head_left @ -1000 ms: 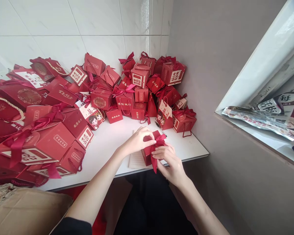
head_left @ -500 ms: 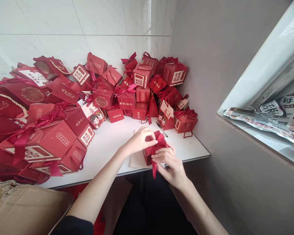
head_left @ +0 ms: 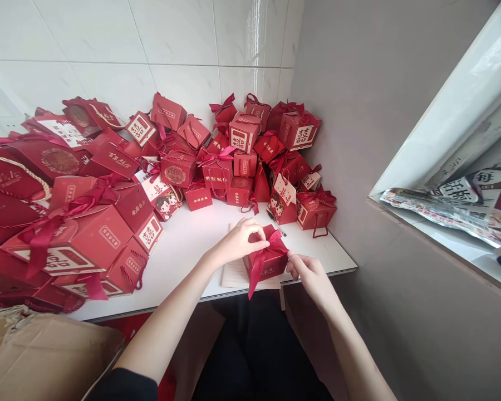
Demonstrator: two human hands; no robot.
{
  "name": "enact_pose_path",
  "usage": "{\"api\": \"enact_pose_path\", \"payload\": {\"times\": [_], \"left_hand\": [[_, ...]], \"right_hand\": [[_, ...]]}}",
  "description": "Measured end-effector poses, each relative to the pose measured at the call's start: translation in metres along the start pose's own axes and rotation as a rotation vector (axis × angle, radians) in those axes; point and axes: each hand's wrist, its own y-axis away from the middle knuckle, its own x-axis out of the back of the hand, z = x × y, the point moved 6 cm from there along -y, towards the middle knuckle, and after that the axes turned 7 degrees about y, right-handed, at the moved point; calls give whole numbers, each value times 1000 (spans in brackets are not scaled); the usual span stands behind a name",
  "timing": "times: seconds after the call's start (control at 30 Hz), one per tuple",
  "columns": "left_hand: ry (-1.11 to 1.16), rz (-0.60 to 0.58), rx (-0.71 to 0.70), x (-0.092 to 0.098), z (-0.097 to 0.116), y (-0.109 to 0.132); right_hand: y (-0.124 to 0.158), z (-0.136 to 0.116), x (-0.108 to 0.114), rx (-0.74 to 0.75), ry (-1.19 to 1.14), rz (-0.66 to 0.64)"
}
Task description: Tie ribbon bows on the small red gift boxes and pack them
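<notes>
A small red gift box (head_left: 271, 265) rests near the front edge of the white table, on a lined paper pad (head_left: 230, 276). Across its top lies a red ribbon (head_left: 256, 269) tied in a bow, one tail hanging down over the front side. My left hand (head_left: 247, 238) is closed, thumb and forefinger pinching the ribbon at the bow's knot. At the box's right side, my right hand (head_left: 308, 274) is closed too, its fingertips pinching the right part of the ribbon.
Red gift boxes with ribbons and cords are heaped at the left (head_left: 79, 239) and along the back (head_left: 217, 172). A pen (head_left: 282, 230) lies behind the box. An open cardboard carton (head_left: 50, 356) stands at lower left. Packets (head_left: 442, 217) lie on the sill at right.
My right hand has moved from the front of the bow out to the box's right side. The hanging ribbon tail has swung left, uncovering the front of the box.
</notes>
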Motion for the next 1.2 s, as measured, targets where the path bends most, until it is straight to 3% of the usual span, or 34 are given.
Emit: {"api": "enact_pose_path", "payload": {"times": [0.13, 0.4, 0.7, 0.9, 1.2], "left_hand": [[-1, 18, 2, 0, 0, -1], [-11, 2, -1, -1, -3, -2], [2, -1, -6, -1, -3, -2], [3, 13, -6, -1, -2, -2], [-6, 20, 17, 0, -3, -1]], "right_hand": [[-3, 4, 0, 76, -182, 40], [-1, 14, -1, -15, -473, 57], [-1, 14, -3, 6, -704, 84], [-1, 12, -1, 19, -744, 104], [-21, 26, 9, -13, -741, -7]]}}
